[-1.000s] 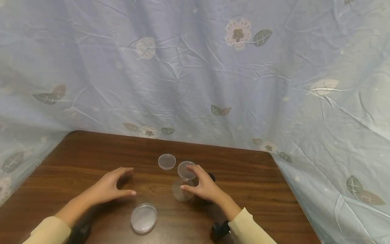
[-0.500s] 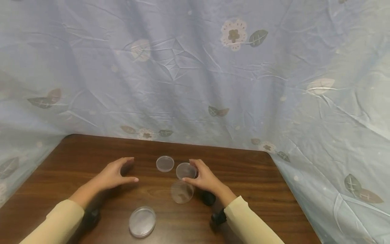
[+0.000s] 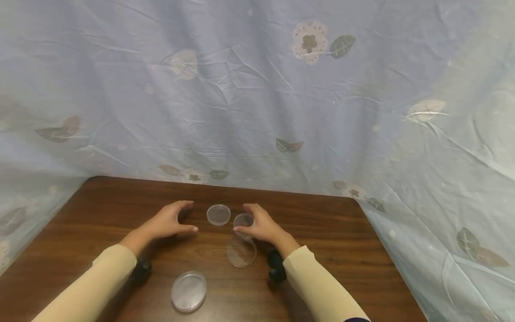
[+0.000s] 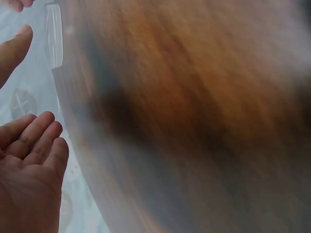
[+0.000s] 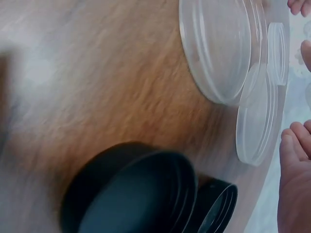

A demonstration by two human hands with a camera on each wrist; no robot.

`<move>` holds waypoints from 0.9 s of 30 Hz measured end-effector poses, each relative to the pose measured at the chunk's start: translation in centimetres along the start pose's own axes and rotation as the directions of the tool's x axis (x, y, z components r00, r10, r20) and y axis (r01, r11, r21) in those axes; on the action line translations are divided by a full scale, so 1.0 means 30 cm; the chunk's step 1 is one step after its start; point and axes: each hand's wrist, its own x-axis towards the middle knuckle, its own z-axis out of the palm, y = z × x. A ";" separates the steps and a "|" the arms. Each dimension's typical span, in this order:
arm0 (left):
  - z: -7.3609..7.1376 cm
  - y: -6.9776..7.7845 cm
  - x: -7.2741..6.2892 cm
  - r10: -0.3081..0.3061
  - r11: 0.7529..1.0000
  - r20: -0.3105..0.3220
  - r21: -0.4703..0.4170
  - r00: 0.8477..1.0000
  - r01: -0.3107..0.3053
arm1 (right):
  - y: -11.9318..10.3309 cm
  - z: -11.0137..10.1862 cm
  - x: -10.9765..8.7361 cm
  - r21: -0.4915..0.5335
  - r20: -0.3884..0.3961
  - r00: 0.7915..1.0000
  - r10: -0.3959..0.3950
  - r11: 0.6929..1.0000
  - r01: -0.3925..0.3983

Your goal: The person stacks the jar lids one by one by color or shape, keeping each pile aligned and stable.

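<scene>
In the head view my left hand (image 3: 170, 221) hovers left of the far clear round dish (image 3: 218, 215), thumb and fingers spread apart and holding nothing. My right hand (image 3: 263, 225) is over the right side of a second clear dish (image 3: 242, 219), partly hiding it. From the right wrist view, its fingers (image 5: 301, 145) look straight and apart from that dish. A larger clear dish (image 3: 241, 253) lies just nearer, seeming to overlap the second one's edge. Closest to me is another round clear dish (image 3: 189, 292). The left wrist view shows the left palm (image 4: 31, 189) with fingers slightly bent.
Two black, hollow round pieces, a large one (image 5: 131, 189) and a smaller one (image 5: 218, 206), stand on the wooden table (image 3: 128, 201) near the right wrist. A pale blue patterned cloth (image 3: 249, 89) hangs behind the table and along its sides.
Both hands have moved farther forward, the left one also rightward toward the far dish. The right hand has shifted from above the larger dish to the second dish. The dishes look unmoved.
</scene>
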 end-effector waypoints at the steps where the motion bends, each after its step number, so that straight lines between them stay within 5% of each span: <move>1: 0.004 0.002 0.008 -0.002 1.000 0.003 0.003 1.000 0.002 | -0.004 0.002 0.008 -0.001 0.010 1.000 -0.003 1.000 0.003; 16: 0.057 0.037 0.136 0.026 0.999 0.080 -0.025 0.996 -0.024 | -0.057 0.013 0.092 -0.051 0.031 0.999 0.032 0.998 -0.030; 27: 0.112 0.049 0.167 0.049 0.999 0.106 -0.006 0.993 -0.048 | -0.090 0.068 0.139 -0.129 0.068 0.997 0.041 0.991 -0.032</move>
